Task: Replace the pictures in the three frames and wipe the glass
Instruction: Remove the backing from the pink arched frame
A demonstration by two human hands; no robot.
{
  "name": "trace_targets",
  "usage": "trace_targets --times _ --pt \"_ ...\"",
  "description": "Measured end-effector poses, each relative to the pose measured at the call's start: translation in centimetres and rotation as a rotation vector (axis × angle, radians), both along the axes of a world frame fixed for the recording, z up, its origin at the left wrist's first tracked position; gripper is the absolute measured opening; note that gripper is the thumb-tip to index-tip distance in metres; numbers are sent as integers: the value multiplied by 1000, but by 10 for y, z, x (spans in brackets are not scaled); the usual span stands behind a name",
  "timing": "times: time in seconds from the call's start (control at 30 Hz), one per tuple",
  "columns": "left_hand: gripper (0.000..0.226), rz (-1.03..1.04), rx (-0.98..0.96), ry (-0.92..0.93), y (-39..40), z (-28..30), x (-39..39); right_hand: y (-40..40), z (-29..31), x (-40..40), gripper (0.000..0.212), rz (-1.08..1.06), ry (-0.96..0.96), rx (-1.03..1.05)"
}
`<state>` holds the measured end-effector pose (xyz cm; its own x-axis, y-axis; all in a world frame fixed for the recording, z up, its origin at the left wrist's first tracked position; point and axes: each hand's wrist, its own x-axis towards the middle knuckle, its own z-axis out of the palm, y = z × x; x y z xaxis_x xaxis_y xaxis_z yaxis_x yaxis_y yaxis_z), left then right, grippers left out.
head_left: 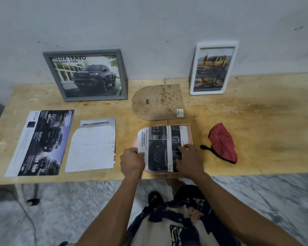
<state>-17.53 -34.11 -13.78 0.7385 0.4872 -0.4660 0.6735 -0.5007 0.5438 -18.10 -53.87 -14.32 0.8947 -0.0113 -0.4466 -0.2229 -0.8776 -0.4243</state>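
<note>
Two hands on one glossy printed sheet (163, 148), arch-cut, lying over the pink frame (190, 134) at the wooden table's (256, 121) near edge. My left hand (132, 161) pinches its rounded edge; my right hand (189, 159) presses it with flattened fingers, hiding the lower corner. Beyond my grip lies the stained arch-shaped backing board (157, 102). Right of my right hand, a crumpled red cloth (223, 142), bare wood past it.

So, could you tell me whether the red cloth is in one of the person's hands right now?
No, the red cloth lies on the table, apart from both hands, which are on the printed picture.
</note>
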Motion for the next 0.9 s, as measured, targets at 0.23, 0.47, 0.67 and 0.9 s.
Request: trace_targets --times 0.23,0.47,0.67,0.9 --pt "28 -18 221 -62 -7 4 -9 1 6 3 54 131 90 -58" --pt "19 -5 247 -136 -8 8 -12 -1 9 5 60 186 74 -75" --pt "6 45 -107 -352 -6 5 -13 -1 19 5 42 80 -25 -38" --pt "5 258 -359 -528 -5 39 9 -6 45 41 40 -93 -353 100"
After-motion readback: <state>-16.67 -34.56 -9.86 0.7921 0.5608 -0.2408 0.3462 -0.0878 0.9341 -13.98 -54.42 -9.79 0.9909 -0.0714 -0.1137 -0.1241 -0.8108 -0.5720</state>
